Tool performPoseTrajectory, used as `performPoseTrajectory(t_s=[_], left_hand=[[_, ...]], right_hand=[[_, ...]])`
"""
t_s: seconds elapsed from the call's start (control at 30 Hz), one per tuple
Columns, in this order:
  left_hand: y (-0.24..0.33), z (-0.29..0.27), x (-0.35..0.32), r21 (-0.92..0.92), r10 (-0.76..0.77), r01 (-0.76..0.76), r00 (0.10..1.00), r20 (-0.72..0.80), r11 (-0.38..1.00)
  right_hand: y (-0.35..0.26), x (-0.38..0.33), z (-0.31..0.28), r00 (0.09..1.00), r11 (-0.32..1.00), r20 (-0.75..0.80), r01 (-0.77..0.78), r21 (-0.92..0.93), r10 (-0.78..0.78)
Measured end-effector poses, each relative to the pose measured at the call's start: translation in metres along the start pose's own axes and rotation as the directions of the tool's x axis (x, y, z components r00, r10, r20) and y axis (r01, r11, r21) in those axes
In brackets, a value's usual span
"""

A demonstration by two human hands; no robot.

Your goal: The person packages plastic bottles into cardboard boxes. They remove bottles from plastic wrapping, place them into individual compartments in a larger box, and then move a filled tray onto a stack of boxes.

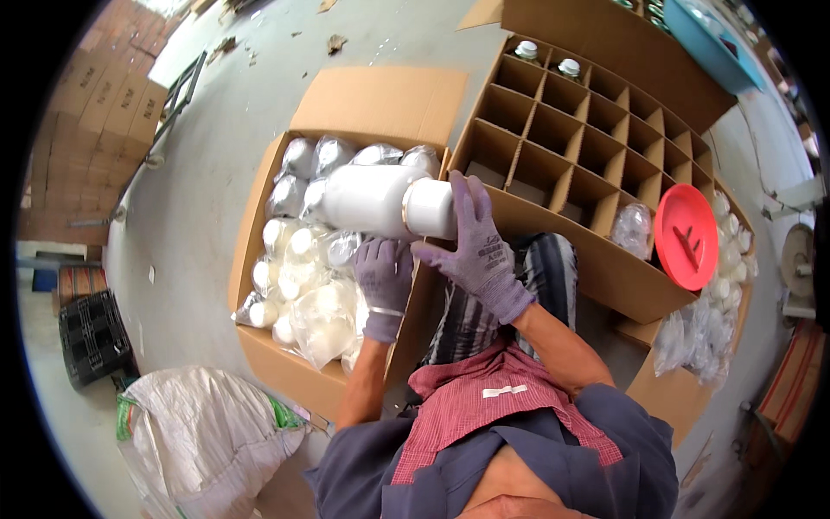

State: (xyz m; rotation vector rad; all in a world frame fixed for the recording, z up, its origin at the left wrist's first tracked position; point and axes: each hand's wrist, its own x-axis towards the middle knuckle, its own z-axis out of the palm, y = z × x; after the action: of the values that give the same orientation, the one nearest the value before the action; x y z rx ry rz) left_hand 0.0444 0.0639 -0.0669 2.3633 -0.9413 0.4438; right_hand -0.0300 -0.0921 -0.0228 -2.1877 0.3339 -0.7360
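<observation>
Divided ctn (609, 268) on R: stiff brown corrugated, gridded inside. Open ctn (290, 372) to its L, similar board, packed w/ film-bagged bottles (303, 268), crinkly + prob slick. Woven sack (207, 432) nr it: white, coarse, saggy. Red dish (687, 238): smooth, round, prob plastic.

White bottle (359, 195) was approx horiz. over open ctn's contents, cap end to R. Smooth cyl. body, rounded shoulder. Prob light-to-mod wt, stiff; material unclear (plastic or coated glass), so it called for gentle handling, slip risk assumed. Best hold: mid-body, both sides; cap for steadying only, since its fit couldn't be checked.

R hand (475, 246), gloved grey-purple, grasped the cap end, thumb below, fingers round the far side. L hand (380, 268), gloved same, was curled at body's near underside; fingertips hidden, can't tell if it gripped. Cap (432, 208): white, wide, smooth. Gold ring (405, 208) by the neck: thin, shiny, prob scuffs easily.
</observation>
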Motion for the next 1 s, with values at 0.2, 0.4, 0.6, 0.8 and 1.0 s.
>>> performPoseTrajectory(t_s=[0.2,0.4,0.6,0.8,1.0], left_hand=[[0.062,-0.025,0.013,-0.218,0.112,-0.141,0.984,-0.138,0.966],[0.129,-0.011,-0.003,-0.581,0.152,-0.082,0.986,0.073,0.809],[0.115,0.004,-0.076,-0.771,0.043,0.466,0.844,0.535,0.434],[0.087,-0.017,-0.107,-0.548,0.043,0.610,0.645,0.763,0.572],[0.101,-0.010,-0.049,-0.793,-0.080,0.608,0.789,0.609,-0.041]], right_hand=[[0.017,-0.013,-0.086,0.711,0.668,-0.058,0.626,-0.403,-0.701],[0.020,-0.064,-0.188,0.561,0.455,0.128,0.767,-0.453,-0.818],[0.051,-0.073,-0.287,0.851,0.513,0.212,0.469,-0.719,-0.481],[0.193,-0.067,-0.320,0.967,0.629,-0.256,-0.212,-0.748,0.022],[0.079,-0.076,-0.204,0.958,0.985,0.240,0.132,0.114,-0.156]])
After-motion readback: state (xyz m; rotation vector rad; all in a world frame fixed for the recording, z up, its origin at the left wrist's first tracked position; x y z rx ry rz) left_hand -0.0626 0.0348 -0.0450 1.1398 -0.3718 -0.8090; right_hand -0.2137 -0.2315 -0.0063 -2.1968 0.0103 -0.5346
